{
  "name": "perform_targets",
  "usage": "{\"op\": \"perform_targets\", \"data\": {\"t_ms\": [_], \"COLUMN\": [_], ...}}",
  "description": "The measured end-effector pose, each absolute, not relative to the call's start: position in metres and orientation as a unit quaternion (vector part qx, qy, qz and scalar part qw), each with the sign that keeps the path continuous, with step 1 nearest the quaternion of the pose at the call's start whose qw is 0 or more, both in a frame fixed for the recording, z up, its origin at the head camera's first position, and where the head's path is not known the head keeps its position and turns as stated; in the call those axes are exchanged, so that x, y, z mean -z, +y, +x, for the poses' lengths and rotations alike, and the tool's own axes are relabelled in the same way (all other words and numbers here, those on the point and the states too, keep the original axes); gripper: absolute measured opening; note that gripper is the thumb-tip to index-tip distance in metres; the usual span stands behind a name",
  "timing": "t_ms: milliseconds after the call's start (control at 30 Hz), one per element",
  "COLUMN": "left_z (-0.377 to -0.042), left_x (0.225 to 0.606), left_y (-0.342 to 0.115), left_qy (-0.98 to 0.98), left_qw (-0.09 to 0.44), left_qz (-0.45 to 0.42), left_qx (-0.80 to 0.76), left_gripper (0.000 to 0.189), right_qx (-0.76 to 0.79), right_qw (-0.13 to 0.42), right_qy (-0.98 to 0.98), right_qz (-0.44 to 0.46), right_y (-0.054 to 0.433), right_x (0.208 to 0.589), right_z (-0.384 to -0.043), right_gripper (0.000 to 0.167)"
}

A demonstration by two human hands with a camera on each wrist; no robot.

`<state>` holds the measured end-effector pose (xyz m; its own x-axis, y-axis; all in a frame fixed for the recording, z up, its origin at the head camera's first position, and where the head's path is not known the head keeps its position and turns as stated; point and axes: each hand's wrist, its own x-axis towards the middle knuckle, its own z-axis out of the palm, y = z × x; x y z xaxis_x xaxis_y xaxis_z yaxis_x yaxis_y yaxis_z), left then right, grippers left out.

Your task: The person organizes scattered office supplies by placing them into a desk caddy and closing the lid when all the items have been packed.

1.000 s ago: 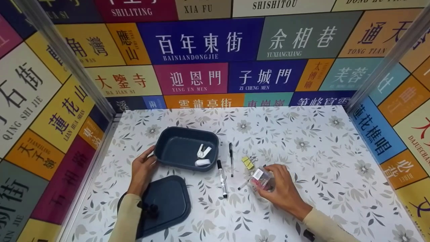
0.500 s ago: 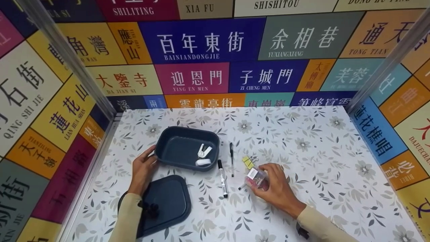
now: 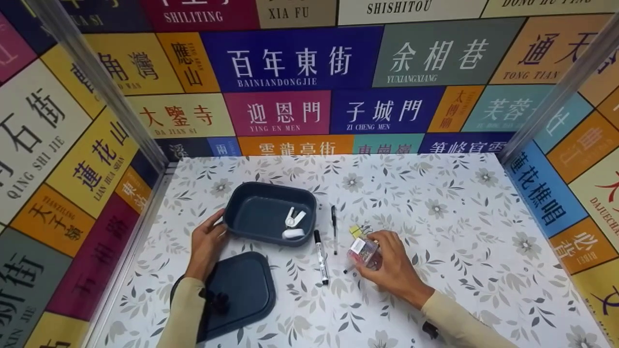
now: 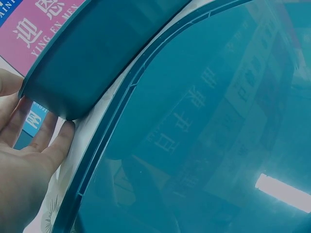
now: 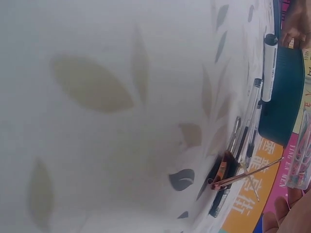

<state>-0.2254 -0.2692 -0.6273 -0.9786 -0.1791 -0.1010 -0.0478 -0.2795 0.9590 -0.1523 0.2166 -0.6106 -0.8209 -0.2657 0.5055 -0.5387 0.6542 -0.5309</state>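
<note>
My left hand (image 3: 207,244) touches the left end of a dark blue-grey rectangular container (image 3: 256,217), its fingers fairly straight against the outer wall (image 4: 82,68). Inside the container, at its right end, lie a white two-pronged piece (image 3: 291,218) and a rounded white piece (image 3: 293,234). A small clear plastic box (image 3: 363,252) with pink contents and a white label is held between the thumb and fingers of my right hand (image 3: 394,266), above the table. Just behind that box are yellow binder clips (image 3: 355,230), partly hidden by it.
A dark lid (image 3: 242,290) lies in front of the container, under the left forearm. A black-capped marker (image 3: 321,261) and a slim black pen (image 3: 334,227) lie right of the container. Another pen's tip (image 3: 345,271) shows beside the right hand. Printed panels (image 3: 290,58) wall the table.
My right hand has moved left with the clear box, which now covers more of the yellow binder clips. The left hand and container look nearly unmoved.
</note>
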Motion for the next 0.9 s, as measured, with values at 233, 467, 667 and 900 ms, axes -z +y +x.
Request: {"op": "perform_targets", "data": {"t_ms": [233, 467, 667, 900], "left_z": [-0.226, -0.227, -0.226, -0.225], "left_x": [0.628, 0.628, 0.628, 0.627], "left_y": [-0.269, -0.268, -0.269, -0.267], "left_qy": [-0.598, -0.595, -0.585, -0.6], "left_qw": [0.045, 0.049, 0.05, 0.053], "left_qz": [0.098, 0.1, 0.097, 0.104], "left_qx": [0.794, 0.796, 0.804, 0.791], "left_gripper": [0.05, 0.049, 0.048, 0.048], "right_qx": [-0.348, -0.354, -0.355, -0.353], "right_qw": [0.2, 0.202, 0.209, 0.204], "right_qy": [-0.886, -0.883, -0.88, -0.881], "right_qz": [0.233, 0.235, 0.238, 0.24], "right_y": [0.206, 0.196, 0.189, 0.179], "right_x": [0.609, 0.604, 0.599, 0.594], "right_z": [-0.159, -0.166, -0.176, -0.186], "right_gripper": [0.073, 0.072, 0.073, 0.073]}}
